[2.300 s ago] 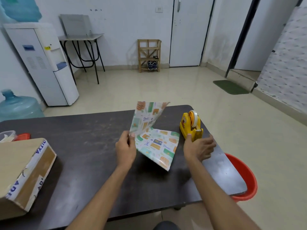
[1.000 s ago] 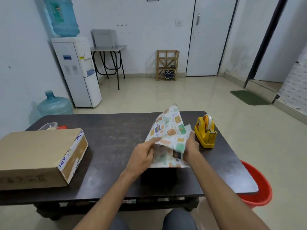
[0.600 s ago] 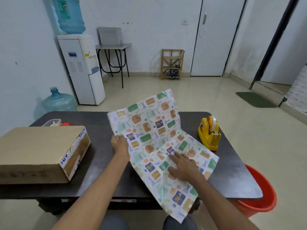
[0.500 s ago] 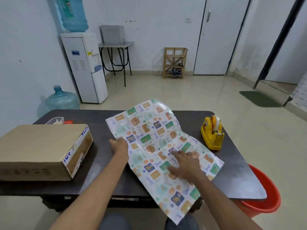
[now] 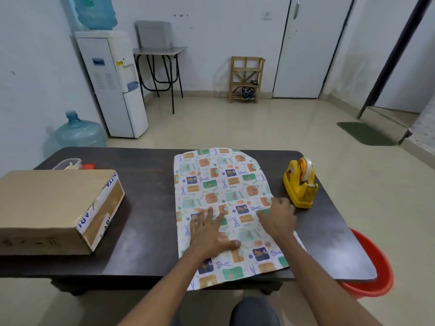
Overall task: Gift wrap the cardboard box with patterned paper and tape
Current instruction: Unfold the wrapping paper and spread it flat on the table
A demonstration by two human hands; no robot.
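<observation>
Left hand (image 5: 209, 231) spread flat on patterned paper (image 5: 223, 180); right hand (image 5: 277, 218) curled at its edge, grip unclear. Cardboard box (image 5: 51, 203) shut at table's (image 5: 150, 175) left edge.

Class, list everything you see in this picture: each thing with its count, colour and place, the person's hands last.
table: 1, dark, foreground.
paper: 1, patterned, flat on table's middle, near end overhanging.
box: 1, brown, table's left.
tape dispenser: 1, yellow, table's right.
tub: 1, clear, behind box.
bucket: 1, red, floor by table's right end.
cooler: 1, white, left wall.
bottles: 2, blue, one on floor, one atop cooler.
side table: 1, grey top, back wall.
rack: 1, wooden, back wall.
mat: 1, green, floor, right.
left hand: 1, flat on paper.
right hand: 1, at paper's right edge, fingers bent; grip unclear.
</observation>
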